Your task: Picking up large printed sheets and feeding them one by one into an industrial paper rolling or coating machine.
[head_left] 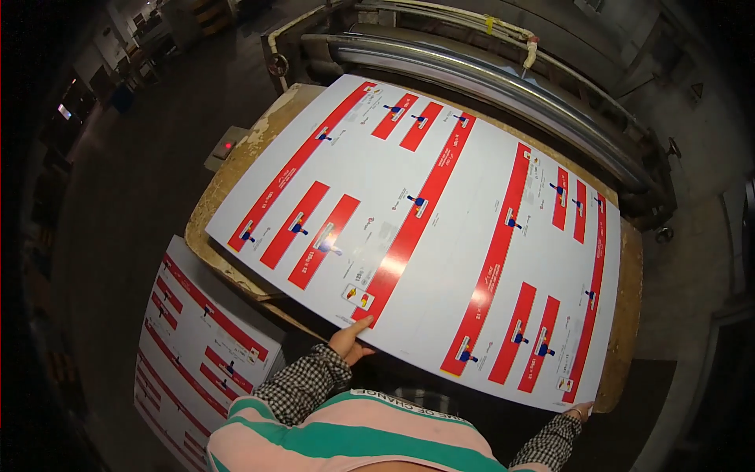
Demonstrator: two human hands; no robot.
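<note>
A large white printed sheet (440,228) with red bands and small blue figures lies across a worn wooden board (216,200). My left hand (348,343) grips its near edge left of the middle, thumb on top and fingers beneath. At the near right corner, my right hand (580,410) pinches the same sheet; most of its fingers are hidden under the edge. Checked sleeves cover both forearms. The sheet's far edge reaches close to a long metal roller (472,71). Whether other sheets lie under it, I cannot tell.
A stack of similar printed sheets (185,330) stands low at the left, beside the board. The roller machine's frame (657,197) spans the far side, with pale pipes (464,22) above. A small box with a red light (228,146) sits at the board's left edge.
</note>
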